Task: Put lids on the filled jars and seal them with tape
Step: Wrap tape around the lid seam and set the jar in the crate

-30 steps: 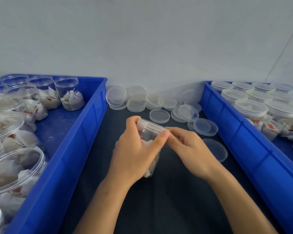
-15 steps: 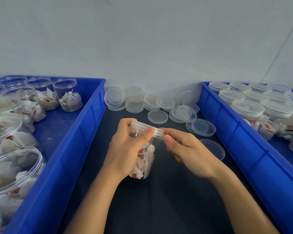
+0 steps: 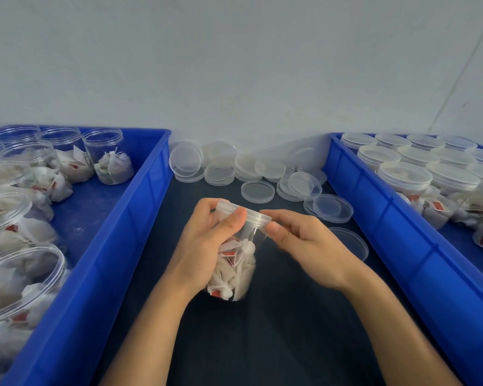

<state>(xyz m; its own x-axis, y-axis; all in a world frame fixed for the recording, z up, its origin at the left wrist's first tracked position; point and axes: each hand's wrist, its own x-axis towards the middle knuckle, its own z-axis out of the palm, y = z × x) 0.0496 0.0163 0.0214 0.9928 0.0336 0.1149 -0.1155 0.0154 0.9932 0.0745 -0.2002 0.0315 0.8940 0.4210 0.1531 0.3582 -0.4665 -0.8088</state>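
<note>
A clear plastic jar (image 3: 239,270) filled with white tea bags is tilted over the dark table in the middle of the view. A clear lid (image 3: 251,214) sits on its mouth. My left hand (image 3: 207,246) grips the jar, thumb across the lid's rim. My right hand (image 3: 304,243) pinches the lid's right edge between thumb and fingers. No tape is visible.
A blue bin (image 3: 117,232) at left holds several open filled jars (image 3: 109,160). A blue bin (image 3: 402,235) at right holds several lidded jars (image 3: 405,176). Loose clear lids (image 3: 258,190) lie piled along the white wall, and one lid (image 3: 352,242) lies beside my right hand.
The jar has tipped further, its mouth leaning away and right. My right hand has turned on the lid's edge, and my left thumb has slid across the rim.
</note>
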